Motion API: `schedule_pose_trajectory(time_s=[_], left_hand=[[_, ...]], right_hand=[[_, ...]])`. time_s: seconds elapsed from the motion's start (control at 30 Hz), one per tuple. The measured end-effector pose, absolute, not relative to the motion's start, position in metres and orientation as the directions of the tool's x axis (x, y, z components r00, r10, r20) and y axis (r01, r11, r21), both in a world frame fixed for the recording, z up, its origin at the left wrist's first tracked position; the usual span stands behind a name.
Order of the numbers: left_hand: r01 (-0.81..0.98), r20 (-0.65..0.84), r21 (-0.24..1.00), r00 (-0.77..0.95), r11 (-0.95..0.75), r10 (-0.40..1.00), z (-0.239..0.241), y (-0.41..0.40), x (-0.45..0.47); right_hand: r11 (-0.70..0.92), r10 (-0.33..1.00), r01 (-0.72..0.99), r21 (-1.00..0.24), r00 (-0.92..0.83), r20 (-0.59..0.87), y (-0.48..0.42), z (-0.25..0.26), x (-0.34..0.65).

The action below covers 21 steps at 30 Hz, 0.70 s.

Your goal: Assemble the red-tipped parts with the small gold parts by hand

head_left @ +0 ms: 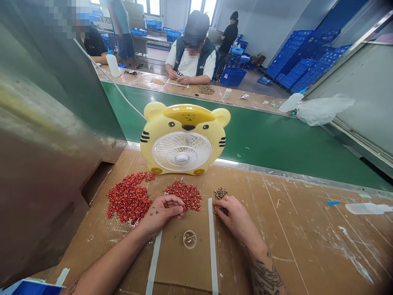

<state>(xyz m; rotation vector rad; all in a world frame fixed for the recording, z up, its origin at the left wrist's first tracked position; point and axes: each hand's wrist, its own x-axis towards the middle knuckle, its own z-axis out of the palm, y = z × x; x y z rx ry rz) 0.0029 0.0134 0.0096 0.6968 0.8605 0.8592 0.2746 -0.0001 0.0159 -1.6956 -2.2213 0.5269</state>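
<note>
My left hand (166,211) is closed in a pinch on a small red piece (183,207), mostly hidden by the thumb and finger. Just beyond it lies a heap of similar red pieces with pale tips (187,194). A larger heap of them (127,200) spreads out to the left. My right hand (235,213) curls over a small pile of gold-and-dark beads (221,192), thumb and forefinger close together; whatever is between them is hidden. Between my hands, a small clear cup (189,239) with a thin stick in it stands on a cardboard sheet (184,270) edged with pale tape.
A yellow tiger-faced fan (182,139) stands beyond the heaps, before a green belt (260,143). A metal panel (61,123) rises at left. On the right lies a white bottle (368,208). Across the belt, a person (193,57) works at a bench.
</note>
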Motion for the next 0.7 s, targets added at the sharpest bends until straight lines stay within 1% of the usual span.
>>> schedule_pose_trajectory(time_s=[0.1, 0.17, 0.23, 0.33, 0.43, 0.57, 0.7], left_hand=[[-0.341, -0.345, 0.811, 0.377, 0.476, 0.859, 0.009, 0.013, 0.003], [-0.339, -0.335, 0.819, 0.374, 0.464, 0.865, 0.009, 0.013, 0.003], [-0.336, -0.315, 0.833, 0.364, 0.439, 0.876, 0.010, 0.013, 0.004], [-0.288, -0.288, 0.875, 0.334, 0.388, 0.897, 0.009, 0.011, 0.006], [-0.221, -0.255, 0.920, 0.287, 0.323, 0.923, 0.008, 0.008, 0.008], [-0.157, -0.178, 0.961, 0.276, 0.227, 0.944, 0.009, 0.004, 0.010], [-0.099, -0.136, 0.980, 0.297, 0.172, 0.945, 0.015, 0.003, 0.011]], right_hand=[[0.232, 0.968, 0.848, -0.477, -0.248, 0.031, 0.002, 0.015, 0.275], [0.246, 0.966, 0.821, -0.514, -0.248, 0.066, 0.002, 0.016, 0.274], [0.270, 0.962, 0.764, -0.586, -0.247, 0.121, 0.000, 0.019, 0.271], [0.291, 0.956, 0.624, -0.725, -0.208, 0.206, -0.006, 0.021, 0.255], [0.301, 0.953, 0.487, -0.820, -0.177, 0.244, -0.015, 0.021, 0.228], [0.311, 0.950, 0.413, -0.856, -0.170, 0.263, -0.023, 0.018, 0.199], [0.279, 0.960, 0.435, -0.856, -0.121, 0.251, -0.024, 0.014, 0.195]])
